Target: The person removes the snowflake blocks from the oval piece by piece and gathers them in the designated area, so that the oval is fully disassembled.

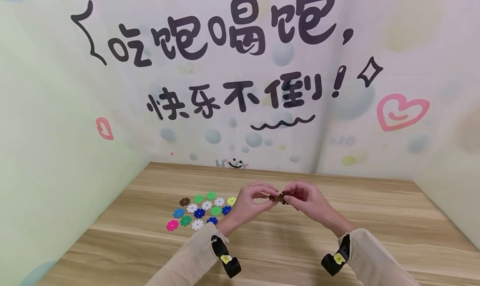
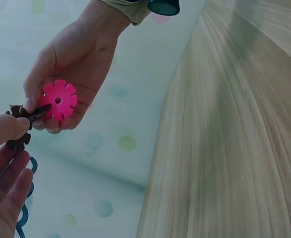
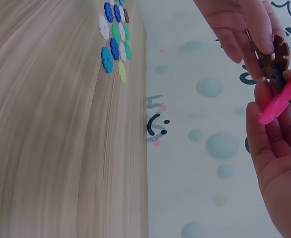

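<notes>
In the head view, my left hand and right hand meet above the table, working on brown notched plastic discs. Thumb and fingers of the left hand pinch a brown snowflake disc, seen in the left wrist view. A second brown disc slants from it toward the right hand, whose thumb and fingers pinch it. A bright pink disc sits at the far end of that piece, against the right hand's fingers. From the right wrist view the pink disc appears nearly edge-on; in the head view it is hidden.
Several loose snowflake discs lie flat on the wood-grain table, left of the hands: a pink disc, a brown disc, a yellow disc, plus white, green and blue ones. A printed curtain hangs behind the table.
</notes>
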Demonstrator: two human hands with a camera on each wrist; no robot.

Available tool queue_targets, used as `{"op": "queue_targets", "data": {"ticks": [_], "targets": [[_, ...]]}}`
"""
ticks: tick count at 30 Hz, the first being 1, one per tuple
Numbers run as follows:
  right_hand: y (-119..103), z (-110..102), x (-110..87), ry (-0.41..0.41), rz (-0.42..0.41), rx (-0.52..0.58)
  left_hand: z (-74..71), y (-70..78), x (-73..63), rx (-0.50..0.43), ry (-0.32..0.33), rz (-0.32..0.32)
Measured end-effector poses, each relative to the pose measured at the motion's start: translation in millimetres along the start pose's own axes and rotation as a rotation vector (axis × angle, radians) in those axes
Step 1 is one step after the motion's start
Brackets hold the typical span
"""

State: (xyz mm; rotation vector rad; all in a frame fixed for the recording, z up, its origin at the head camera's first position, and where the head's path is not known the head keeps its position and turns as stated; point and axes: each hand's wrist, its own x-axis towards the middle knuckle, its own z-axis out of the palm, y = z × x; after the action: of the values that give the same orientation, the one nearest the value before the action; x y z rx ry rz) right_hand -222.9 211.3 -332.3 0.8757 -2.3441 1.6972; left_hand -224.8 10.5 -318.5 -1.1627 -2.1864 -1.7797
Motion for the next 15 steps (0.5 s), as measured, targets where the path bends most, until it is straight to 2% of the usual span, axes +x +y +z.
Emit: {"op": "queue_targets", "data": {"ticks": [4, 8, 12, 15], "targets": [[0, 2, 1.6, -0.011, -0.005, 0.007, 3.0, -12.1, 1.8, 0.038, 0.013, 0.048], [-1, 1, 2.8, 0.002, 0.033, 0.014, 3.5, -30.1, 4.8, 0.072, 0.038, 0.099], [-3, 1, 3.9, 0.021, 0.039, 0.026, 1.3, -30.6, 6.5, 0.102, 0.059, 0.175], [-3, 0, 4.3, -0.016, 0.020, 0.038, -3.1, -28.9, 4.7, 0.119, 0.041, 0.216]]}}
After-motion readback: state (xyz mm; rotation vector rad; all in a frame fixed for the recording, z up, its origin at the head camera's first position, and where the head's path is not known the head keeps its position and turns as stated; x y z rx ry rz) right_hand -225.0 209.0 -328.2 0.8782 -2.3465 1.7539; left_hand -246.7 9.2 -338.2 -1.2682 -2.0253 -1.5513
